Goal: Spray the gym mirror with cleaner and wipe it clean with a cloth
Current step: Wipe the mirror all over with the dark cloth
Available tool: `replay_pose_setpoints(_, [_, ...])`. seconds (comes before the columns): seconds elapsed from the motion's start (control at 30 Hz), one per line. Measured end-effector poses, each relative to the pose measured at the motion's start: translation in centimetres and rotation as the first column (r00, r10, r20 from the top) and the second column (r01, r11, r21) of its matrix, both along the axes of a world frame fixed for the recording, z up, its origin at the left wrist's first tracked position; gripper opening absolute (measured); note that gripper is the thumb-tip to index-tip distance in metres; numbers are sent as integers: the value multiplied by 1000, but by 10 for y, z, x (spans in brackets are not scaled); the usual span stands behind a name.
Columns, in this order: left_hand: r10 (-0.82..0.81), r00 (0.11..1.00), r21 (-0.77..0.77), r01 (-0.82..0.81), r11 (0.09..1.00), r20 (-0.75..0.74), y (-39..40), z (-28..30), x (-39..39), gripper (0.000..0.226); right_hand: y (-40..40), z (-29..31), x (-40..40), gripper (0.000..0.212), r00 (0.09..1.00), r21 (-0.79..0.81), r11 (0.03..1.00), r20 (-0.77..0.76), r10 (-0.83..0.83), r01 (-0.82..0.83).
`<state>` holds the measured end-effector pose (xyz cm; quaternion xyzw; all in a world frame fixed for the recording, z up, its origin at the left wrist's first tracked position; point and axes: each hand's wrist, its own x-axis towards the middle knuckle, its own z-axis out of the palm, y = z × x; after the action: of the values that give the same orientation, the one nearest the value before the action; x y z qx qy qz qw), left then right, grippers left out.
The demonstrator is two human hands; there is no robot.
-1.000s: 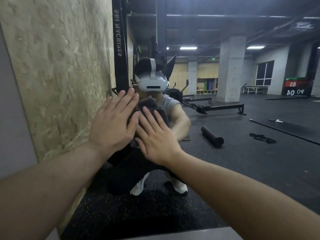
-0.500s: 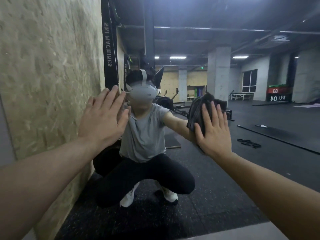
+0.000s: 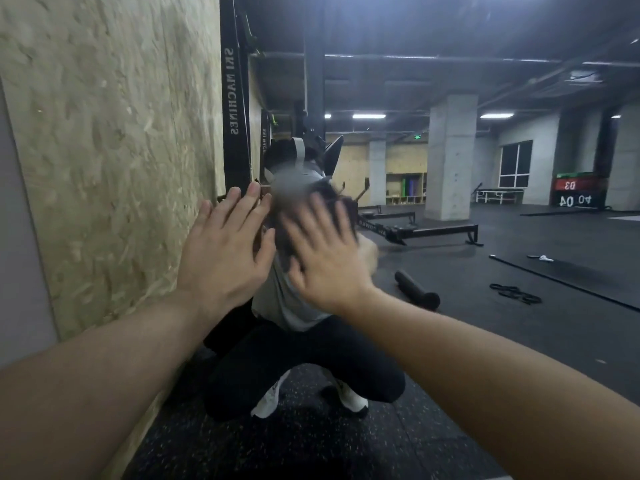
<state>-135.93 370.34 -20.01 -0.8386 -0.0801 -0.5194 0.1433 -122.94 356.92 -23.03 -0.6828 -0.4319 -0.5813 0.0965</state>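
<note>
Dark cloth is pressed flat against the mirror by the right hand, whose fingers are spread straight over it; both the hand and the cloth are blurred, so the cloth's folds cannot be made out. The grip of that hand is wide, with the palm laid on the fabric rather than curled round it. Just to its left, the left hand is laid flat on the glass with fingers straight and slightly fanned, nothing being held by it, so its grip is wide as well. The two hands are close together, thumb sides nearly touching. Both bare forearms are stretched forward from the lower corners of the view. In the mirror a crouching person is reflected, largely hidden behind the hands, with white shoes on a speckled black floor. A chipboard wall is seen at the left, with a black upright post carrying mirrored lettering beside it. Further right in the reflection, a black foam roller, a rowing machine, a concrete pillar and coiled bands on the floor are shown.
</note>
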Motion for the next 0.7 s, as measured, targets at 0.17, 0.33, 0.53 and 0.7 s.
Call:
replay_pose_setpoints(0.17, [-4, 999, -6, 4, 1000, -43, 0, 4, -6, 63, 1, -16, 2, 63, 989, -223, 973, 120, 83, -55])
replay_pose_setpoints(0.33, [15, 997, 2, -15, 1000, -74, -2, 7, -9, 64, -51, -5, 30, 62, 993, -161, 987, 117, 3, 16])
replay_pose_setpoints(0.53, [19, 997, 49, -15, 999, -81, -4, 15, -17, 62, -129, -12, 71, 68, 955, 108, 968, -219, -198, 226])
replay_pose_setpoints(0.7, [41, 998, 84, -36, 996, -51, 0, 30, -15, 62, -153, -25, 75, 72, 844, 331, 880, -521, -130, 340])
